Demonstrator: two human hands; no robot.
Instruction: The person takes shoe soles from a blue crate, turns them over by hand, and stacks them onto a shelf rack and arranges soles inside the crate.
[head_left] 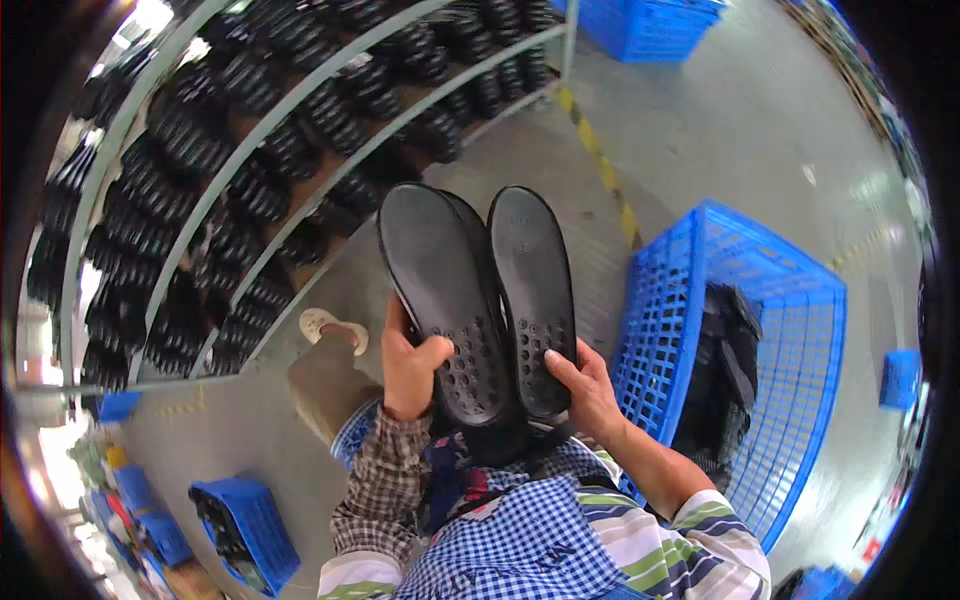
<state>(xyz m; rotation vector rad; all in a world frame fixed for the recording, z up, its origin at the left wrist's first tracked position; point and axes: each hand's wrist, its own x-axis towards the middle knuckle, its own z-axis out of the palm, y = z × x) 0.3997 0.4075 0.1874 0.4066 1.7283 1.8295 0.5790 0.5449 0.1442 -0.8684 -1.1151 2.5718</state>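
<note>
My left hand point(415, 368) grips a large black shoe sole point(425, 265), its thumb pressed on the round-holed heel part. Another dark sole point(470, 225) shows partly behind it; most of that one is hidden. My right hand point(588, 390) is closed on a narrower black shoe sole point(525, 250), thumb on its edge near the holed heel. Both soles stand side by side, toe ends pointing away from me, in front of my blue checked apron point(520, 530). The fingers behind the soles are hidden.
Metal shelving point(290, 105) packed with rows of black soles curves along the left. Close on my right stands a tall blue basket point(700, 260) with black items inside. A smaller blue crate point(262, 520) sits lower left. Yellow-black tape point(600, 160) marks the floor ahead.
</note>
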